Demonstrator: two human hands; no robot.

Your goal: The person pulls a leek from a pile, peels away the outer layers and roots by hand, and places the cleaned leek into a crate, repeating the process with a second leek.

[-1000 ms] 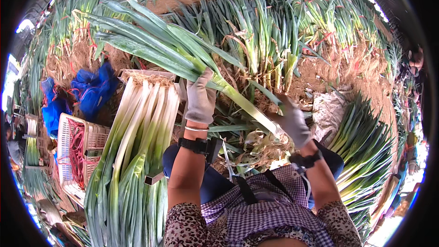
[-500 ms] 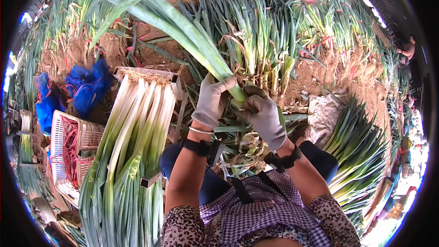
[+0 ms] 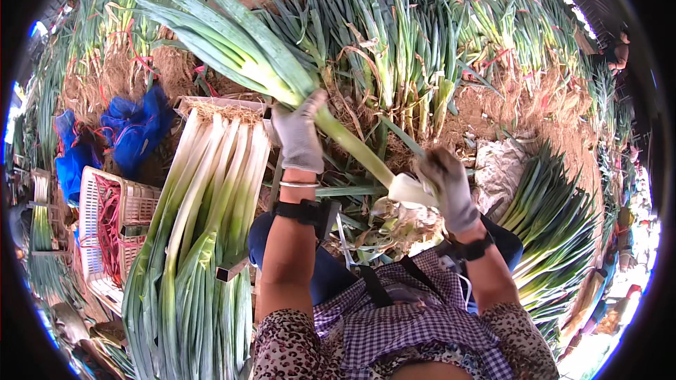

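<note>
A large leek [image 3: 355, 148] slants across the middle, its green leaves fanned to the far left and its pale lower stem toward my right hand. My left hand [image 3: 299, 134], in a whitish glove, is closed around the stem just below the leaves. My gloved right hand [image 3: 447, 183] is closed at the lower end, where a white outer layer [image 3: 412, 191] stands away from the green stem. A green leaf strip [image 3: 401, 134] runs up from its fingers. The fingertips are partly blurred. Below lie peeled leaf scraps [image 3: 401, 229] between my knees.
To the left, several trimmed leeks [image 3: 204, 190] lie in a metal-framed rack [image 3: 232, 271]. Beyond it are a white basket [image 3: 91, 218] of red ties and blue bags [image 3: 137, 130]. Rooted leeks [image 3: 394, 49] stand across the back; another leek pile [image 3: 549, 232] lies right.
My left hand has moved up and left along the leek. My right hand has pulled away down and right, and a white layer now shows at the stem's lower end.
</note>
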